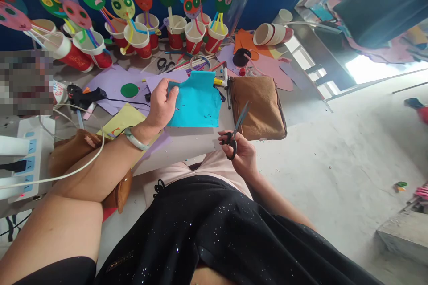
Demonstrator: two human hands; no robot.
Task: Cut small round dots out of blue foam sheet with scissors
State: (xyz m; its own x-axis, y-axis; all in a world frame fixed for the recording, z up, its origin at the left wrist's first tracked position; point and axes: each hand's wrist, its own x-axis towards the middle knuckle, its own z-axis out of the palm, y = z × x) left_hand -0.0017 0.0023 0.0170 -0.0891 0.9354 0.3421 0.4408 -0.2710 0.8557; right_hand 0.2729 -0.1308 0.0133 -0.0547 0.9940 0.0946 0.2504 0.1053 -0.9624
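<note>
My left hand pinches the left edge of a bright blue sheet of craft paper, whose top and right edges are cut unevenly. The sheet is over the front of the table. In my right hand is a pair of scissors with black handles, its blades pointing up and away from me, apart from the paper. Those blades look closed together. A brown fabric pouch lies just beyond the scissors. Markers lie between the pouch and the blue paper.
Red-and-white paper cups with decorated faces line the back. Purple paper, a green paper circle and a hot glue gun lie left. A power strip with a white cable is at far left. Stacked cups lie back right.
</note>
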